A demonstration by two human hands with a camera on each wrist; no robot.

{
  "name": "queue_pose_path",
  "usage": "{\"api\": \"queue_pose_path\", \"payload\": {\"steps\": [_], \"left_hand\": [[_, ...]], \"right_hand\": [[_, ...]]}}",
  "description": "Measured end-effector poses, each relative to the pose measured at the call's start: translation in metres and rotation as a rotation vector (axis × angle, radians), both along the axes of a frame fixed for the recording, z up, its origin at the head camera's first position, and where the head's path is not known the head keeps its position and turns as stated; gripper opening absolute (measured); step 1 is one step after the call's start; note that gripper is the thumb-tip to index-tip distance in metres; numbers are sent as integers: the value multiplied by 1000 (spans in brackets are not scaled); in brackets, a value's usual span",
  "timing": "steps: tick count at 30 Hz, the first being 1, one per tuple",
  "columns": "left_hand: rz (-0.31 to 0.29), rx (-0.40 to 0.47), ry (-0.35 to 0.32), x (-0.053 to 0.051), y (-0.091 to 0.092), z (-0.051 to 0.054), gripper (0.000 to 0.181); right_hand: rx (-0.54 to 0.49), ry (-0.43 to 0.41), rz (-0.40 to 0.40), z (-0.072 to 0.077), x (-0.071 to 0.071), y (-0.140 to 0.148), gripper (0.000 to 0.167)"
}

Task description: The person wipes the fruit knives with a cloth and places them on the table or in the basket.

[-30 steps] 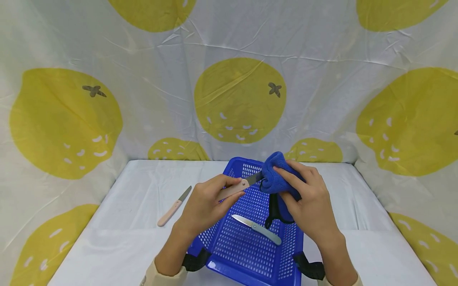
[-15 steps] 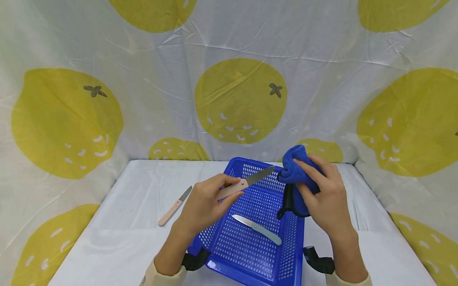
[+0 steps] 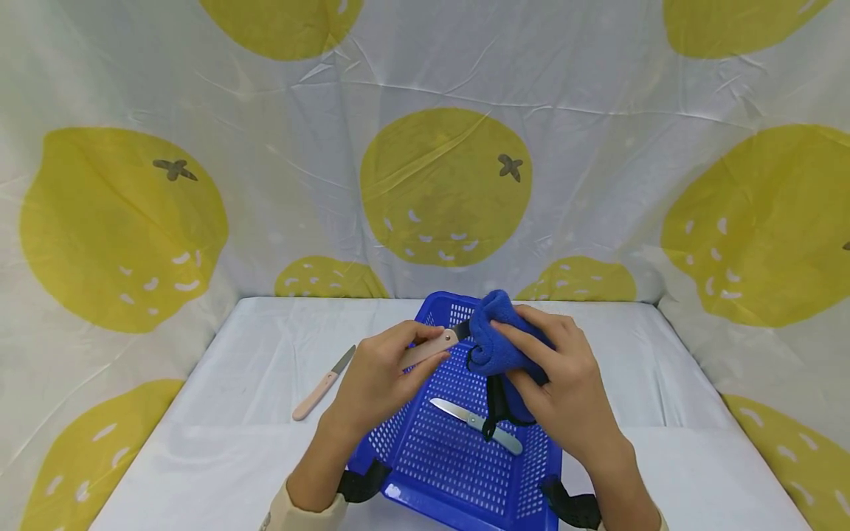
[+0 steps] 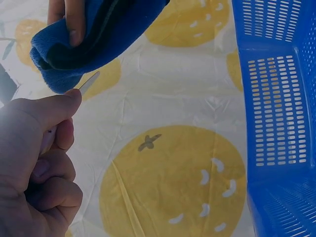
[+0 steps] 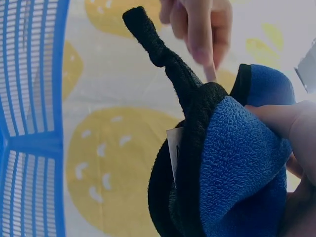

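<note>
My left hand [image 3: 375,376] grips the pale pink handle of a knife [image 3: 428,349], whose blade points right. Only a short stretch of that blade shows beside the handle; a blue towel [image 3: 494,343] with black edging covers the rest. The towel is bunched in my right hand [image 3: 564,376], thumb and fingers pinching it around the blade. In the right wrist view the towel [image 5: 242,158] has a black loop and a white tag. Both hands are above a blue plastic basket [image 3: 434,472]. A knife with a light blue-grey handle [image 3: 508,441] lies in the basket, partly behind the hanging loop.
Left of the basket, a second pink-handled knife [image 3: 325,383] lies on the white-covered table [image 3: 226,413], blade pointing away. A white curtain [image 3: 584,184] with yellow lemon prints hangs behind and at the sides.
The right hand with the towel moved right off the blade, baring it half a second ago, then came back left over it. The left hand has stayed nearly still.
</note>
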State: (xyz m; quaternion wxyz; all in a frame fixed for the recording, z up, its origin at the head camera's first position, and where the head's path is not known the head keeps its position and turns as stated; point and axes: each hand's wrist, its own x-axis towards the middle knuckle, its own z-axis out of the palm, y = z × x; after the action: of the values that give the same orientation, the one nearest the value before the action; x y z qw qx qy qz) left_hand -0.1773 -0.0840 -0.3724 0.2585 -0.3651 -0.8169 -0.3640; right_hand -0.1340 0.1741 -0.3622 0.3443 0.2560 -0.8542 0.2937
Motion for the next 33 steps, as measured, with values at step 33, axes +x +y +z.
{"api": "queue_pose_path", "payload": {"steps": [33], "left_hand": [[-50, 13, 19, 4, 2, -3, 30]], "right_hand": [[-12, 21, -117, -5, -10, 15, 53]]}}
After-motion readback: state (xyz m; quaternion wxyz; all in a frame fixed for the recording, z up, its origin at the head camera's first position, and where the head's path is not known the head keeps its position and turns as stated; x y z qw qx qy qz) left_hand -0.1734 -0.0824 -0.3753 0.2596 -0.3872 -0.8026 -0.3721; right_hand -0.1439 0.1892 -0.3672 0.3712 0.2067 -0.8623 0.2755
